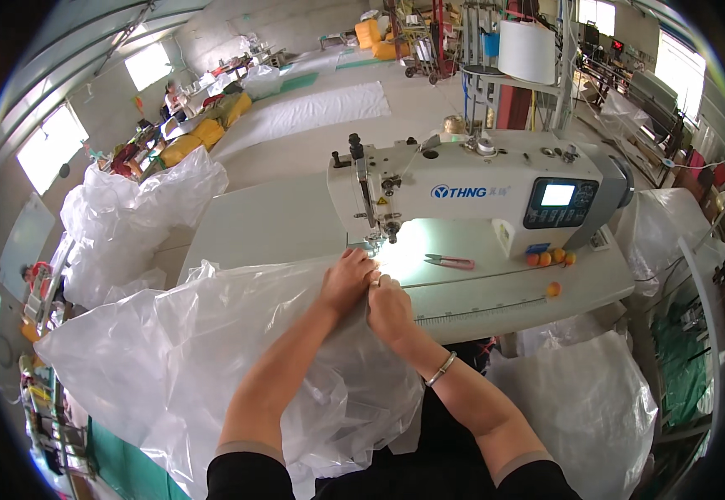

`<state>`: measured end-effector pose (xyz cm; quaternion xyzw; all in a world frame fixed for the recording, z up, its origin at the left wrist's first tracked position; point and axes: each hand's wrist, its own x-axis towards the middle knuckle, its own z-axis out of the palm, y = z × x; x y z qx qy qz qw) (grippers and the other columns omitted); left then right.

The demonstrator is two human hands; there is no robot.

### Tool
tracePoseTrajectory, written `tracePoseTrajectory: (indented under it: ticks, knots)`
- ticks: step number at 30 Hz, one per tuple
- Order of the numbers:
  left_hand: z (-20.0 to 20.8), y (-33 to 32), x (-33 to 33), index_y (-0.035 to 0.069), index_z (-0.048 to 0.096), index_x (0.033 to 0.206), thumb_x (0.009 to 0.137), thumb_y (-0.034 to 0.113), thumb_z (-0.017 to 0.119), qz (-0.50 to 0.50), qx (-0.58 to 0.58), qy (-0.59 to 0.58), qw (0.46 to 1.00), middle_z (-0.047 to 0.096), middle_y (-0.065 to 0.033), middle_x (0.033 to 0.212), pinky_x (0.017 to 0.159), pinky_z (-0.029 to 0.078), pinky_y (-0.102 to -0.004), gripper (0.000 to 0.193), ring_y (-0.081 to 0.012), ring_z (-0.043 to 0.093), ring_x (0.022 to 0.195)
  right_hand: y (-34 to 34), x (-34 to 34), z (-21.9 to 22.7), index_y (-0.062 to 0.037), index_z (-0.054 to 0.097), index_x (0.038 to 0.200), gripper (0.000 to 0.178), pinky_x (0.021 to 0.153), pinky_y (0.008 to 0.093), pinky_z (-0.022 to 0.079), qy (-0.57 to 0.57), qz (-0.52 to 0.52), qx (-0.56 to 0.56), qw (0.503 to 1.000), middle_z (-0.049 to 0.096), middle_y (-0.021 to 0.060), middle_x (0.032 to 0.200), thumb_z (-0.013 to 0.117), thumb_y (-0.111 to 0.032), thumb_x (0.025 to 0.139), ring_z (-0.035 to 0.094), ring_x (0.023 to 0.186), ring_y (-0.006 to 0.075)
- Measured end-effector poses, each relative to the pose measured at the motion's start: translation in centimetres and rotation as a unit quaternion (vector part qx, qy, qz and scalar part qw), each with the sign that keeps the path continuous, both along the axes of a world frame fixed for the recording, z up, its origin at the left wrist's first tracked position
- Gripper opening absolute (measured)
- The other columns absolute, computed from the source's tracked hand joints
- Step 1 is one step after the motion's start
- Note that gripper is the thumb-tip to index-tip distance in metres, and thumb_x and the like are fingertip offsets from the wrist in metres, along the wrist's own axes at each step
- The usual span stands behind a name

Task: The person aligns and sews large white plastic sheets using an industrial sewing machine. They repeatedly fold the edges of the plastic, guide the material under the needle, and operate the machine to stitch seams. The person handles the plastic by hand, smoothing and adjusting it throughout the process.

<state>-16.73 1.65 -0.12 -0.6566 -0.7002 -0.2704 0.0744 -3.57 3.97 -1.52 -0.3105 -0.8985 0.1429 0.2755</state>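
A large sheet of clear plastic film [212,333] spreads over the left part of the sewing table and hangs toward my lap. My left hand [351,279] is closed on its edge just in front of the sewing machine's [471,187] needle area. Close beside it, my right hand [390,307] pinches the same edge, its fingertips nearly touching the left hand. The machine's lamp lights the spot right behind my fingers. The needle and presser foot are partly hidden by glare. Thread snips [450,262] with a pink handle lie on the table right of my hands.
Several small orange fruits [553,289] sit at the table's right, under the machine's body. Crumpled plastic film [129,208] is heaped beyond the table's left end, and more film [583,400] hangs at lower right. A white thread cone [526,52] stands behind the machine.
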Motion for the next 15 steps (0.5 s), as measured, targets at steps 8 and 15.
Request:
tracePoseTrajectory:
  ticks: [8,15]
  knots:
    - [0.0,0.5,-0.6,0.011,0.067,0.082,0.084,0.025,0.062,-0.011,0.002,0.009,1.0,0.058,-0.0029,0.092,0.069,0.053,-0.039,0.015,-0.0218,0.058,0.095,0.4,-0.3,0.2,0.0047,0.059,0.094,0.017,0.072,0.0363,0.053,0.022,-0.014,-0.021,0.999,0.058,0.0166,0.092,0.055,-0.002,0.079,0.06,0.086,0.0302]
    - [0.7,1.0,-1.2,0.007,0.064,0.091,0.083,0.018,0.061,0.022,-0.052,-0.054,0.997,0.06,-0.0074,0.099,0.081,0.049,-0.0415,0.014,-0.0283,0.057,0.098,1.2,-0.9,0.7,0.0025,0.062,0.089,0.012,0.072,0.0368,0.053,-0.014,-0.013,-0.029,0.999,0.058,0.0162,0.092,0.056,-0.002,0.079,0.061,0.086,0.0297]
